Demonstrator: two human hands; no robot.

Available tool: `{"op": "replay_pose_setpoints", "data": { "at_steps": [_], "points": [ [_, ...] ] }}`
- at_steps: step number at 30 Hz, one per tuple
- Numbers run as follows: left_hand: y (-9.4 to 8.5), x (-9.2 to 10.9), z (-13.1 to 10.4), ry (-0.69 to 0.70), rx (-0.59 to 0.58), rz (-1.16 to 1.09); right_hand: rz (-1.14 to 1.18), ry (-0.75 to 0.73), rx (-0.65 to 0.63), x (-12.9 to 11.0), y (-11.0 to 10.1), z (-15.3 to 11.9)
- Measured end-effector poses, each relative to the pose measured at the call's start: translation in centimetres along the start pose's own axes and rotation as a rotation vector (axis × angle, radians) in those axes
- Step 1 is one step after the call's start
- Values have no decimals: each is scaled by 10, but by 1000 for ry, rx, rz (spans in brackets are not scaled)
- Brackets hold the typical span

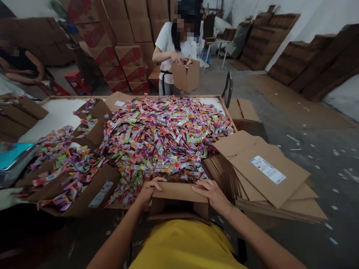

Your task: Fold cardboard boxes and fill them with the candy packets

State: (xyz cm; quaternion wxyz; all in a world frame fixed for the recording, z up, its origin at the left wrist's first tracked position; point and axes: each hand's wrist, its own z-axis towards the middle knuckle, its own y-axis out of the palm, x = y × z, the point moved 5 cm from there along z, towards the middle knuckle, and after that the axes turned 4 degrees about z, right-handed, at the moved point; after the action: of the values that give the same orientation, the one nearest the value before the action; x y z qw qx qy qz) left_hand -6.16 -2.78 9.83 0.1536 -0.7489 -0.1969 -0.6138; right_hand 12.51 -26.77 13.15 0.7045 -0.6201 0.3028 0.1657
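Observation:
A brown cardboard box (177,192) is held against the front of my yellow shirt, at the table's near edge, its dark inside facing me. My left hand (149,190) grips the box's left upper corner, fingers bent over the top panel. At the right upper corner my right hand (213,192) holds the same panel, fingers laid across it. Just beyond the box lies a large heap of small colourful sachets (167,138). To my right, flattened cardboard boxes (272,169) are stacked, the top one bearing a white label.
Left of me, an open box (89,198) brims with sachets, near a scale (7,162). Across the table a co-worker (167,44) holds a box (186,76); another person (20,62) sits far left. Stacked cartons (129,62) stand behind. Paper scraps litter the floor at right.

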Motion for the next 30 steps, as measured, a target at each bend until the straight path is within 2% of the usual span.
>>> {"op": "replay_pose_setpoints", "data": {
  "at_steps": [3, 6, 9, 11, 13, 15, 20, 23, 27, 30],
  "points": [
    [-3, 23, 4, 53, -179, 415, -148, 43, -204, -9, -11, 0],
    [-2, 49, -3, 57, -410, 814, -104, 137, -383, -25, -20, 3],
    [6, 61, -23, -84, -603, 1025, -23, 253, -516, -42, -21, 7],
    [17, 63, -35, -153, -667, 1109, -37, 292, -530, -49, -21, 9],
    [26, 64, -39, -140, -615, 1199, -54, 296, -486, -50, -20, 12],
    [32, 66, -36, -78, -497, 1246, -26, 294, -427, -47, -21, 15],
    [32, 78, -19, 118, -330, 1236, 126, 337, -286, -26, -25, 24],
    [27, 77, -7, 197, -284, 1188, 186, 346, -251, -20, -23, 27],
    [24, 59, 5, 295, -299, 1093, 134, 295, -230, -23, -16, 31],
    [30, 47, 4, 324, -296, 1104, 105, 266, -221, -26, -7, 32]
  ]
}}
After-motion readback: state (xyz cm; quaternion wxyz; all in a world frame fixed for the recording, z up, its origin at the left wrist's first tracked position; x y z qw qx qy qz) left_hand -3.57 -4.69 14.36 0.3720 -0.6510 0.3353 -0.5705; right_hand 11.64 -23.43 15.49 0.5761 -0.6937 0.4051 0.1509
